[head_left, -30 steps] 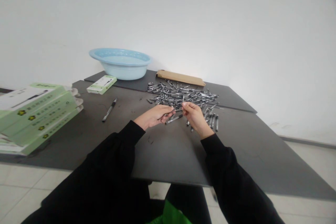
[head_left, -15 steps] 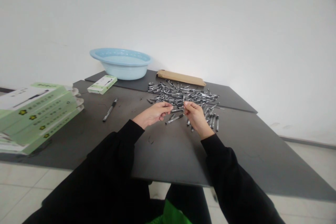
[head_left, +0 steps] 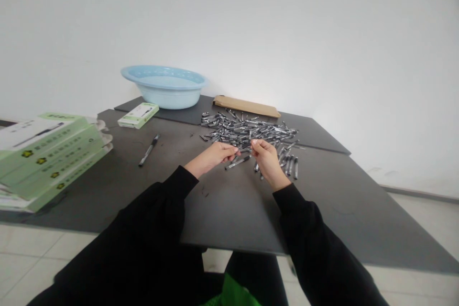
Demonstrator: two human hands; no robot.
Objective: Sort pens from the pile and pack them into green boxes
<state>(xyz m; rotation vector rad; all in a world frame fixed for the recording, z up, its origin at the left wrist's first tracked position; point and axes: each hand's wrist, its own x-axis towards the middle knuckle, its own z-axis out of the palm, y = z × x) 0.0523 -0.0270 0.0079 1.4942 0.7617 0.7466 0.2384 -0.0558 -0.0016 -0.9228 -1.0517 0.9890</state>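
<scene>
Above the near edge of a heap of black-and-clear pens (head_left: 247, 130), both of my hands are held close together, fingertips a short gap apart. My left hand (head_left: 215, 155) is closed in a pinch, its fingers pointing right; what lies in the pinch is too small to make out. Thumb and forefinger of my right hand (head_left: 266, 158) are pressed together on what looks like a slim pen, mostly hidden by the fingers and blending with the heap. One loose pen (head_left: 237, 162) lies on the table just below the gap between the hands.
A single pen (head_left: 149, 150) lies apart on the dark table (head_left: 344, 210). Green-and-white pen boxes (head_left: 53, 153) are stacked at left, and one flat box (head_left: 139, 115) lies farther back. Behind are a light-blue basin (head_left: 168, 96) and a brown cardboard piece (head_left: 247, 105) near the wall.
My left hand has moved slightly right, closer to my right hand, narrowing the gap between the fingertips. My right hand has hardly moved, and the view has shifted a little.
</scene>
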